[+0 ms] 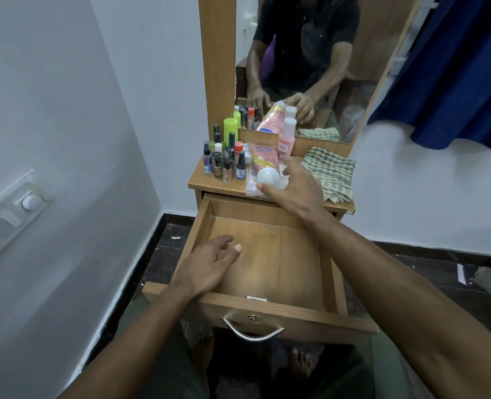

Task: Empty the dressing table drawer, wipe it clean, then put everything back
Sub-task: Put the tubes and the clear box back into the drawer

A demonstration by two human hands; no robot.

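Fingers spread wide, the right hand point(291, 182) touches the white cap of the pink tube point(263, 165), gripping nothing yet. Lying behind the empty drawer point(270, 254), the tube points cap-first toward it. Over the drawer, the left hand point(206, 263) hovers relaxed, farther from the tube.

Pink tube point(263, 162), green-checked cloth point(332, 174), blue curtain point(451, 70).

Text check | I read what may be "HIV" on small dark bottle point(240, 167), left of pink tube point(263, 162) | tube print too blurred.
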